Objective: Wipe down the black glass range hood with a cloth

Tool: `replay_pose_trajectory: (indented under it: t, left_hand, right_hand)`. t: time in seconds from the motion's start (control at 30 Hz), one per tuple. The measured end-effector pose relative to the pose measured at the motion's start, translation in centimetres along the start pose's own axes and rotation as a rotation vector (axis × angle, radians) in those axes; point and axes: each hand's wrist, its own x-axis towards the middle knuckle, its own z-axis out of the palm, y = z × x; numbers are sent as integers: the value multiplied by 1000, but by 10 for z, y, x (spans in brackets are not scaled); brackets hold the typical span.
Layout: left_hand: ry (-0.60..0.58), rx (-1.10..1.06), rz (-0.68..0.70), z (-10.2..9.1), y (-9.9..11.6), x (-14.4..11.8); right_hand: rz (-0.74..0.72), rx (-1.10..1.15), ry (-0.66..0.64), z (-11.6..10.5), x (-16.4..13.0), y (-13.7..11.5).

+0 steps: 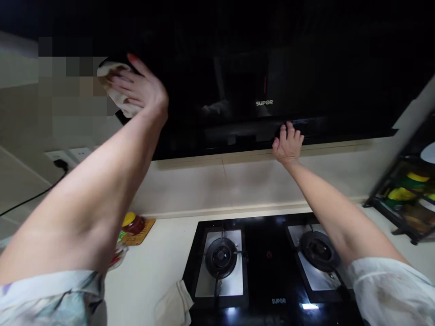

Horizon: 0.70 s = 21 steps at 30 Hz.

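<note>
My left hand (137, 88) presses a pale, brown-stained cloth (131, 108) to the left end of a glossy black range hood (210, 63). Its fingers lie spread across the cloth, with the thumb pointing up. Further right, my right hand (288, 142) rests against the hood's lower front edge below the SUPOR lettering. Its fingers are apart, and nothing shows in it.
Below the hood is a black two-burner gas stove (268, 276). A folded beige cloth (173, 305) lies at its left front. A yellow-lidded jar (133, 223) stands on a wooden board (147, 228). A black rack (397, 190) stands right; wall sockets (79, 154) are left.
</note>
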Motion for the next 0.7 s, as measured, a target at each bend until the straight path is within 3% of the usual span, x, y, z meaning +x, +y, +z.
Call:
replay_pose_trajectory:
  t: [0.07, 0.13, 0.3, 0.4, 0.53, 0.63, 0.7]
  left_hand:
    - [58, -83, -173, 25, 37, -22]
    - [52, -114, -198, 48, 72, -55]
    - [-136, -195, 119, 81, 130, -160]
    - [-355, -142, 417, 90, 154, -217]
    - [-702, -138, 755, 101, 190, -267]
    - [-839, -61, 847, 111, 218, -286]
    - [-896, -73, 855, 120, 232, -294]
  right_hand:
    - [-24, 69, 0, -1, -1, 0]
    - [-43, 119, -19, -4, -2, -2]
    - [-76, 149, -108, -13, -3, -2]
    - [-165, 241, -93, -7, 1, 10]
    - [-199, 495, 172, 6, 15, 42]
    - [-161, 577, 381, 5, 33, 63]
    - [-202, 592, 401, -3, 50, 68]
